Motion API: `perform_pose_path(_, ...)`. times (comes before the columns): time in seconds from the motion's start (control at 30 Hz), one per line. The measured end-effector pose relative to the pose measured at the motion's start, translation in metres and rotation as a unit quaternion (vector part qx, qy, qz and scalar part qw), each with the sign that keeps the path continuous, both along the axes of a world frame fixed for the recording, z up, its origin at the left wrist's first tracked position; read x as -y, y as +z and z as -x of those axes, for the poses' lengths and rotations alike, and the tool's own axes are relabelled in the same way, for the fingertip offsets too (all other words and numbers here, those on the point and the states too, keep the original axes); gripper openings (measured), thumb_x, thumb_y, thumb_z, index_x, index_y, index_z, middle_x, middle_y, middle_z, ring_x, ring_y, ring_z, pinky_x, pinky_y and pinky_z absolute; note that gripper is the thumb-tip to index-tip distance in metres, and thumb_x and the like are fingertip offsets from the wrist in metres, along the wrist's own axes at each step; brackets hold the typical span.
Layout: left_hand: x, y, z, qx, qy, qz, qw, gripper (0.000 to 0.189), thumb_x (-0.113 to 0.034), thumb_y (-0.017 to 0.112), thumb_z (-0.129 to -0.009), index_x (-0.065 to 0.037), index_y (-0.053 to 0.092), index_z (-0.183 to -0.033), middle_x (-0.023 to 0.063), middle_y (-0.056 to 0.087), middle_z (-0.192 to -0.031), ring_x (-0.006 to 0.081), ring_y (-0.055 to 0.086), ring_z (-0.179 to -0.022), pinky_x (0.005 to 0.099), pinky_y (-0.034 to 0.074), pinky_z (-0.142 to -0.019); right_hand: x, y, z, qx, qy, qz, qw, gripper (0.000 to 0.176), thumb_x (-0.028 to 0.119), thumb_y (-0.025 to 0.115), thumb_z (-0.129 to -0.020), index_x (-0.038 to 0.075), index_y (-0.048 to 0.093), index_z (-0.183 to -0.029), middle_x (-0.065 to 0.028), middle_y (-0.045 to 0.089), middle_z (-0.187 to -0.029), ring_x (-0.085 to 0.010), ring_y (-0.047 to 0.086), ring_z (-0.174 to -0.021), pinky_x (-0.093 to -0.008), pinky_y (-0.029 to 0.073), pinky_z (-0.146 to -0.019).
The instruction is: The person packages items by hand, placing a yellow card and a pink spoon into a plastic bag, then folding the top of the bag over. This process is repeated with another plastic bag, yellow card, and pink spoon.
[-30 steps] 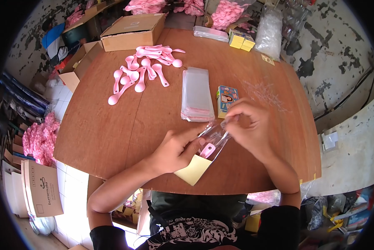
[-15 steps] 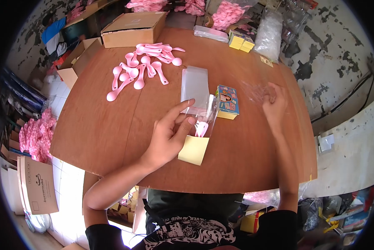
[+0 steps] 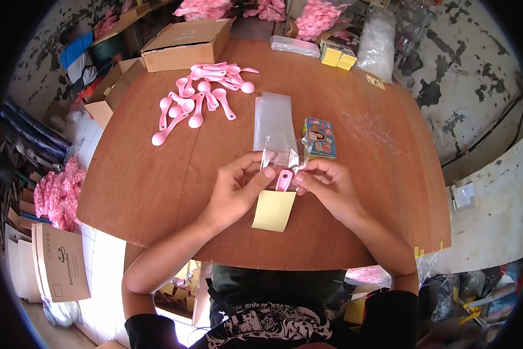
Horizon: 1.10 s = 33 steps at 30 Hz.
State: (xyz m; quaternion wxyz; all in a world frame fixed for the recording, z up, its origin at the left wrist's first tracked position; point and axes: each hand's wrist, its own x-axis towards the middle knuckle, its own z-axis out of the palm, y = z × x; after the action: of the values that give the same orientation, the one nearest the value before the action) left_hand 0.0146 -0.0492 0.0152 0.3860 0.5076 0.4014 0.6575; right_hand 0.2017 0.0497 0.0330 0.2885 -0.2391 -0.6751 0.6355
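Note:
Between my two hands is a clear plastic bag (image 3: 277, 157), held just above the table near its front edge. My left hand (image 3: 236, 185) pinches its left side with thumb and fingers, and my right hand (image 3: 333, 187) pinches its right side. A pink spoon (image 3: 284, 181) shows by its handle, which has a hole at the end; its bowl is hidden. Below the handle hangs a pale yellow card (image 3: 274, 210). Behind the bag lies a stack of clear bags (image 3: 273, 119). To the right sits a stack of printed blue cards (image 3: 320, 139).
Pink spoons (image 3: 206, 90) lie loose at the table's left. A cardboard box (image 3: 185, 45) stands at the back left. Yellow card stacks (image 3: 338, 55), flat plastic packs (image 3: 295, 46) and a filled clear bag (image 3: 376, 46) line the back right. Thin clear strips (image 3: 369, 131) lie on the right.
My right hand has come left from beside the clear strips and now grips the bag's right side. The strips lie on the table. The pink handle faces me more squarely.

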Motion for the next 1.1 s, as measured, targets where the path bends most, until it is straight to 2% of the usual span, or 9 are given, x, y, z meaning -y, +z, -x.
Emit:
perform_pose_path(0.07, 0.001, 0.003, 0.005, 0.068, -0.043, 0.095, 0.992, 0.027, -0.014, 0.058, -0.097, 0.002, 0.058, -0.120, 0.0109, 0.069, -0.105, 0.0135, 0.066, -0.091, 0.0286, 0.057, -0.075, -0.001, -0.003, -0.002, -0.015, -0.005, 0.011, 1.000, 0.014, 0.008, 0.064, -0.093, -0.004, 0.063, -0.101, -0.0069, 0.067, -0.091, -0.0104, 0.063, -0.078, -0.0246, 0.053, -0.070)
perform_pose_path(0.1, 0.000, 0.002, 0.006, 0.067, -0.043, 0.096, 0.992, 0.027, -0.014, 0.058, -0.097, 0.002, 0.058, -0.120, 0.0109, 0.069, -0.105, 0.0135, 0.066, -0.091, 0.0286, 0.057, -0.075, -0.002, -0.004, -0.003, -0.015, -0.005, 0.012, 1.000, 0.014, 0.008, 0.064, -0.093, -0.004, 0.063, -0.101, -0.0069, 0.067, -0.091, -0.0104, 0.063, -0.078, -0.0246, 0.053, -0.070)
perform_pose_path(0.17, -0.002, -0.001, 0.007, 0.045, -0.007, 0.106, 0.993, 0.023, -0.016, 0.060, -0.097, 0.002, 0.064, -0.109, 0.0093, 0.069, -0.101, 0.0124, 0.065, -0.089, 0.0284, 0.058, -0.073, -0.003, -0.005, -0.004, -0.019, -0.005, -0.018, 1.000, 0.013, 0.006, 0.063, -0.093, -0.004, 0.063, -0.101, -0.0074, 0.067, -0.093, -0.0107, 0.063, -0.081, -0.0251, 0.053, -0.071)
perform_pose_path(0.27, -0.006, -0.008, 0.009, 0.009, 0.020, 0.102, 0.995, 0.022, -0.016, 0.061, -0.096, 0.002, 0.067, -0.106, 0.0080, 0.069, -0.099, 0.0115, 0.065, -0.088, 0.0273, 0.059, -0.071, -0.001, -0.006, -0.001, -0.043, -0.025, -0.027, 0.998, 0.012, 0.005, 0.063, -0.093, -0.004, 0.063, -0.102, -0.0080, 0.067, -0.095, -0.0111, 0.063, -0.083, -0.0253, 0.053, -0.072)
perform_pose_path(0.5, -0.009, -0.012, 0.014, -0.004, 0.011, 0.059, 0.998, 0.018, -0.009, 0.063, -0.094, 0.000, 0.069, -0.108, 0.0092, 0.070, -0.098, 0.0131, 0.067, -0.085, 0.0261, 0.059, -0.070, -0.010, -0.020, -0.004, -0.094, -0.018, -0.088, 0.991, 0.012, -0.001, 0.060, -0.092, -0.003, 0.066, -0.103, -0.0087, 0.066, -0.098, -0.0122, 0.064, -0.085, -0.0253, 0.054, -0.071)
perform_pose_path(0.6, -0.008, -0.013, 0.018, -0.028, -0.008, 0.040, 0.999, 0.016, -0.005, 0.062, -0.093, 0.000, 0.070, -0.105, 0.0104, 0.070, -0.098, 0.0141, 0.067, -0.087, 0.0265, 0.059, -0.071, -0.011, -0.019, -0.006, -0.104, 0.030, -0.114, 0.988, 0.015, -0.006, 0.058, -0.091, -0.002, 0.069, -0.100, -0.0094, 0.063, -0.099, -0.0131, 0.063, -0.084, -0.0254, 0.055, -0.070)
perform_pose_path(0.7, -0.008, -0.014, 0.022, -0.037, -0.032, 0.023, 0.999, 0.015, -0.002, 0.060, -0.093, -0.001, 0.072, -0.102, 0.0099, 0.071, -0.101, 0.0132, 0.066, -0.088, 0.0265, 0.059, -0.071, -0.013, -0.022, -0.008, -0.120, 0.051, -0.138, 0.982, 0.020, -0.012, 0.056, -0.089, -0.002, 0.071, -0.097, -0.0097, 0.061, -0.101, -0.0137, 0.062, -0.085, -0.0254, 0.053, -0.071)
perform_pose_path(0.77, -0.009, -0.018, 0.024, -0.034, -0.048, 0.011, 0.998, 0.019, 0.005, 0.056, -0.092, 0.000, 0.072, -0.102, 0.0114, 0.071, -0.100, 0.0152, 0.067, -0.089, 0.0276, 0.059, -0.072, -0.016, -0.024, -0.011, -0.113, 0.067, -0.156, 0.979, 0.023, -0.015, 0.054, -0.088, -0.003, 0.071, -0.097, -0.0091, 0.059, -0.103, -0.0134, 0.061, -0.089, -0.0252, 0.050, -0.075)
perform_pose_path(1.1, -0.007, -0.013, 0.022, -0.036, -0.045, 0.011, 0.998, 0.023, 0.010, 0.052, -0.090, 0.002, 0.071, -0.101, 0.0129, 0.070, -0.100, 0.0168, 0.067, -0.089, 0.0285, 0.059, -0.072, -0.012, -0.019, -0.011, -0.093, 0.064, -0.185, 0.976, 0.026, -0.016, 0.054, -0.086, -0.002, 0.072, -0.099, -0.0087, 0.059, -0.102, -0.0134, 0.058, -0.091, -0.0234, 0.046, -0.076)
